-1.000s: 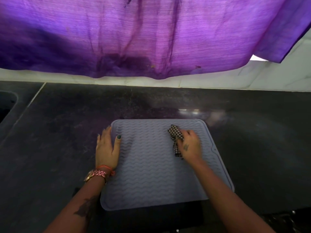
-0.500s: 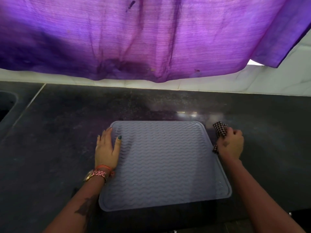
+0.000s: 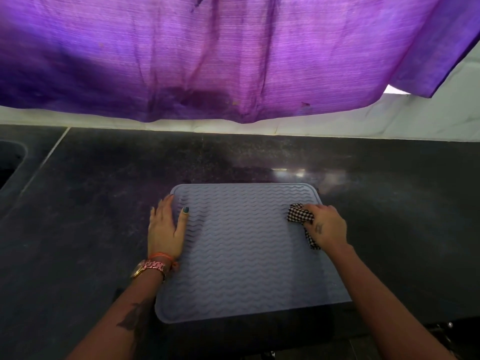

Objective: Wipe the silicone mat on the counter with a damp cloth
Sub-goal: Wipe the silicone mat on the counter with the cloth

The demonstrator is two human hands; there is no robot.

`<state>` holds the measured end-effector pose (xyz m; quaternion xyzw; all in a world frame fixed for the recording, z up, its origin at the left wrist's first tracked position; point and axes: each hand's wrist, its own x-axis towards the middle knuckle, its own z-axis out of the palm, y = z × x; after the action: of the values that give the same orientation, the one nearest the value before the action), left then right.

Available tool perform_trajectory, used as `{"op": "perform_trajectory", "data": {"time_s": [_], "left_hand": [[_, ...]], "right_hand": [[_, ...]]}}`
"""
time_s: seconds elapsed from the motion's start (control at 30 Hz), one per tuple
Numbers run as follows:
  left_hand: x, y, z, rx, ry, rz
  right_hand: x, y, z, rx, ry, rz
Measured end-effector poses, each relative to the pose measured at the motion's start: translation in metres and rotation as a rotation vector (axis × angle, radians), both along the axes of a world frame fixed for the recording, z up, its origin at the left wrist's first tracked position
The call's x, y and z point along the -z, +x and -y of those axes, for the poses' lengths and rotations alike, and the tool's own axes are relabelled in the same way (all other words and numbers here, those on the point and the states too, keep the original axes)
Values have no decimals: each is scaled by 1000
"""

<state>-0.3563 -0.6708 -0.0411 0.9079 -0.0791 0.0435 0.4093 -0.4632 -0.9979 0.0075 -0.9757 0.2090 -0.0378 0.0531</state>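
The silicone mat (image 3: 246, 250) lies flat on the dark counter (image 3: 389, 203), wavy ridges up, directly between the two hands, near edge overhanging the counter's front lip. Its long axis looks to run away from the person, toward the wall, though the wide lens makes that hard to call; the ridges run across it, hand to hand. The right hand (image 3: 326, 226) is clenched around the checked cloth (image 3: 301, 216), bunched at its fingertips and pressed on the mat's right edge. The left hand (image 3: 166, 226) lies flat and released, palm down, pinning the left edge, grasping nothing. For a good stroke, I'd say pull along the ridges toward the left hand, keeping that palm weighted so the mat can't skate.
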Motion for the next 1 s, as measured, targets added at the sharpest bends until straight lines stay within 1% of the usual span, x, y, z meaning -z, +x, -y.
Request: {"op": "perform_trajectory", "data": {"time_s": [0.1, 0.17, 0.27, 0.33, 0.4, 0.47, 0.53, 0.57, 0.67, 0.7, 0.73, 0.77, 0.8, 0.83, 0.87, 0.93, 1.0], "left_hand": [[-1, -1, 0, -4, -5, -7], [-3, -3, 0, -6, -5, -8], [-4, -3, 1, -2, 0, -9], [-4, -3, 2, -1, 5, -15], [-5, -3, 3, -1, 11, -16], [-5, -3, 2, -4, 16, -15], [-5, -3, 2, -4, 18, -17], [-5, -3, 2, -3, 20, -16], [-4, -2, 3, 1, 21, -7], [-4, -2, 3, 4, 24, -3], [-4, -2, 3, 6, 27, -3], [-3, -1, 2, 6, 29, -6], [-3, -1, 2, 6, 30, -8], [-3, -1, 1, 5, 32, -8], [-3, -1, 1, 4, 34, -6], [-4, -2, 1, 4, 35, -5], [-4, -3, 2, -1, 31, -19]], "right_hand": [[-2, 1, 8, 62, -59, -40], [-6, 1, 13, 141, -98, -36], [-11, -3, 19, 251, -114, 102], [-10, -3, 12, 162, -115, 146], [-6, 0, -1, 10, -124, 105], [0, 0, -9, -43, -160, 31], [3, -5, -4, 11, -174, 15], [3, -10, 2, 63, -161, 45], [-5, -28, 27, 299, -49, 217], [-8, -33, 34, 392, 16, 274], [-11, -36, 40, 493, 129, 347], [-13, -37, 45, 595, 315, 453], [-17, -36, 47, 683, 574, 582], [-21, -35, 47, 730, 863, 715], [-25, -36, 48, 745, 1114, 802], [-32, -39, 48, 731, 1505, 828], [-31, -38, 48, 686, 1780, 812]]}}
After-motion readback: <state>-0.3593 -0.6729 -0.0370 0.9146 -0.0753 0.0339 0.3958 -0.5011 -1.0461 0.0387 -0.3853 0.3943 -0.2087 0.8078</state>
